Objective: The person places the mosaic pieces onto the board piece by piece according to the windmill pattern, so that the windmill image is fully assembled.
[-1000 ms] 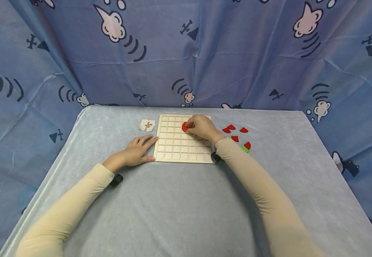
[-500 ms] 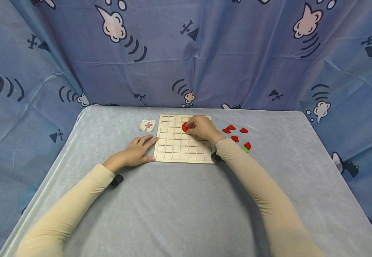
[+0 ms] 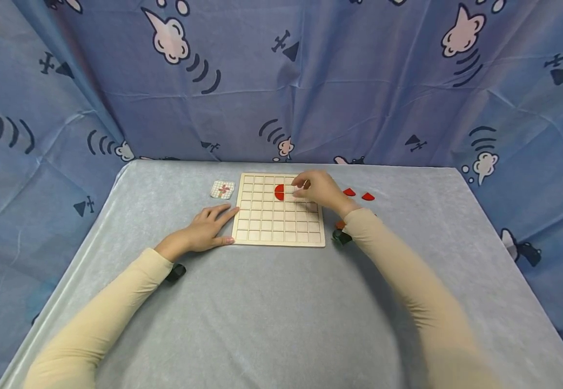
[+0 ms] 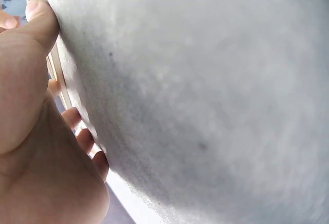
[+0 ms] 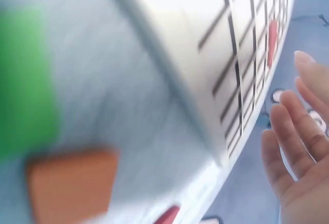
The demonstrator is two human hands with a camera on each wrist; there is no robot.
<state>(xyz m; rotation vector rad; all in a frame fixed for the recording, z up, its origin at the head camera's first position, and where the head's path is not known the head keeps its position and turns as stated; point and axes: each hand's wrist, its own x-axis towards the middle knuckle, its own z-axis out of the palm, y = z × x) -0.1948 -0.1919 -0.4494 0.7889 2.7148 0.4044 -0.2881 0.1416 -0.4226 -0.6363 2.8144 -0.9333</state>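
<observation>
A pale wooden grid board lies on the table. Two red quarter-circle pieces form a left-facing half disc in its upper cells; red also shows edge-on in the right wrist view. My left hand rests at the board's left edge, fingers spread, with the thumb at the near corner. In the left wrist view, that hand touches the board's rim. My right hand hovers above the board's upper right, its thumb and fingers apart. No piece shows between the right hand's fingers.
A small grid card with a red pattern lies left of the board. Loose red pieces lie to its right. An orange tile and a green piece are near the board's right edge, partly hidden by my right arm in the head view.
My right hand has let go of the red piece and moved right, baring the half disc. Its arm now covers some loose pieces. My left hand stays put.
</observation>
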